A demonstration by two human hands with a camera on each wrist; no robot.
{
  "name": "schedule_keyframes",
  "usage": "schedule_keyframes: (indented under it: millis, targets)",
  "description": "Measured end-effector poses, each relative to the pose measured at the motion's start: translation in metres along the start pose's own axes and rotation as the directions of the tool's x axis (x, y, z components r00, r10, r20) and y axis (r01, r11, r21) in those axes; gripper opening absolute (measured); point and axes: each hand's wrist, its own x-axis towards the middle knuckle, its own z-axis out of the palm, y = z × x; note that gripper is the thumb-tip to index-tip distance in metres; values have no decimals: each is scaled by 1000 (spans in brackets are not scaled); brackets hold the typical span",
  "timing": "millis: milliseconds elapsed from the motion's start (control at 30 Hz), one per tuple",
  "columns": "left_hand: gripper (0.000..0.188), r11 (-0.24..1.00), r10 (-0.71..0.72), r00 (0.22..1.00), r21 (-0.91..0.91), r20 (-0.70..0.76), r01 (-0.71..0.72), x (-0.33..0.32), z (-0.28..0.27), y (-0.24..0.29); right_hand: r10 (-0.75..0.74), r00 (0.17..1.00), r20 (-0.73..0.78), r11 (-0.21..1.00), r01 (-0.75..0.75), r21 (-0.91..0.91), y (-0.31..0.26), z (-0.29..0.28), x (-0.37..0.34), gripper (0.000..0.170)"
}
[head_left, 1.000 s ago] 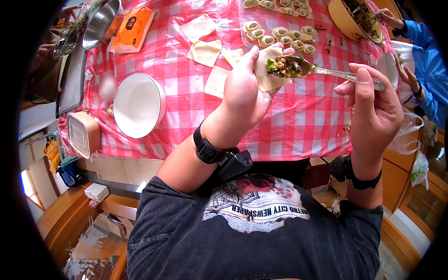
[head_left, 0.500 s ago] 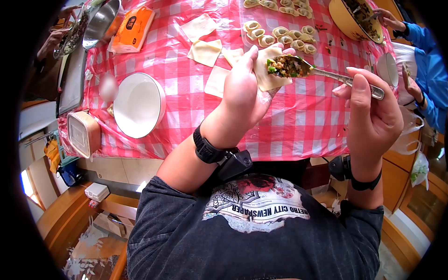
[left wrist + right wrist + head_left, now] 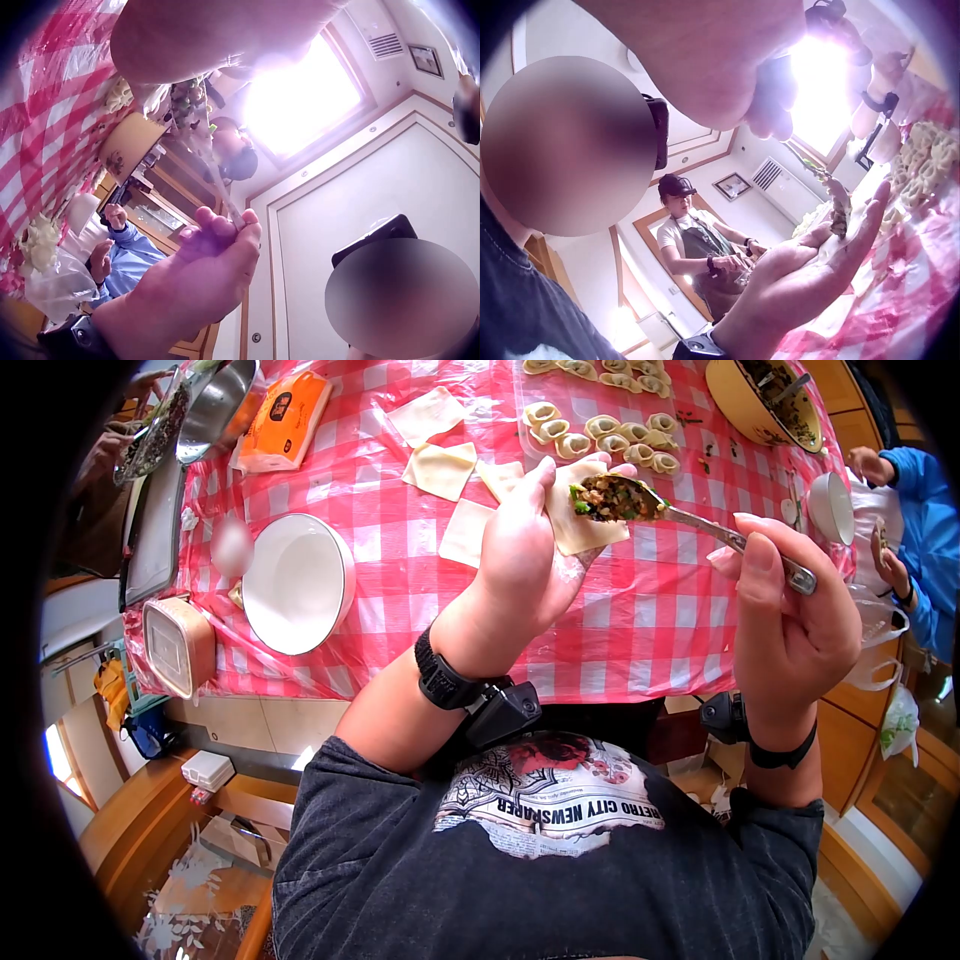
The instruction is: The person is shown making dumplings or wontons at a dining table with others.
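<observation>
My left hand (image 3: 525, 550) is held palm up over the table, its fingers fairly straight in the right wrist view. Across its fingers lies a square dough wrapper (image 3: 583, 540). My right hand (image 3: 800, 620) pinches the handle of a metal spoon (image 3: 722, 534) between thumb and fingers. The spoon's bowl is right at the wrapper, with chopped filling (image 3: 605, 498) of brown and green bits in and around it. Several loose wrappers (image 3: 440, 470) lie on the tablecloth beyond the left hand. Folded wontons (image 3: 603, 428) stand in rows on a clear tray behind them.
A red checked cloth (image 3: 400, 610) covers the table. On the left are a white bowl (image 3: 297, 585), a lidded container (image 3: 178, 647), an orange packet (image 3: 285, 422) and a steel bowl (image 3: 222, 405). At right stand a yellow basin (image 3: 735, 410), a small bowl (image 3: 832, 510) and a person in blue sleeves (image 3: 925, 500).
The spoon's handle end has dropped, and its bowl has tilted over the wrapper. My left hand stays almost still. The person at right has drawn a hand back from the yellow basin.
</observation>
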Motion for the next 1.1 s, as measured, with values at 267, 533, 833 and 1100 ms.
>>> schedule_keyframes:
  millis: [267, 533, 833, 1100]
  targets:
    - [52, 999, 17, 1000, 40, -7, -16, -1, 2, 1, -127, 990, 60, 991, 129, -33, 0, -2, 3, 10]
    - [52, 1000, 7, 1000, 0, -27, -7, -1, 4, 1, -209, 972, 106, 976, 214, -45, 0, -4, 4, 13]
    - [53, 1000, 5, 1000, 18, -20, -5, 0, 2, 0, -232, 968, 96, 970, 237, -54, 3, -4, 3, 14]
    - [53, 999, -3, 1000, 53, -13, 3, 0, 0, 1, -148, 988, 50, 985, 151, -77, 2, -3, 0, 12]
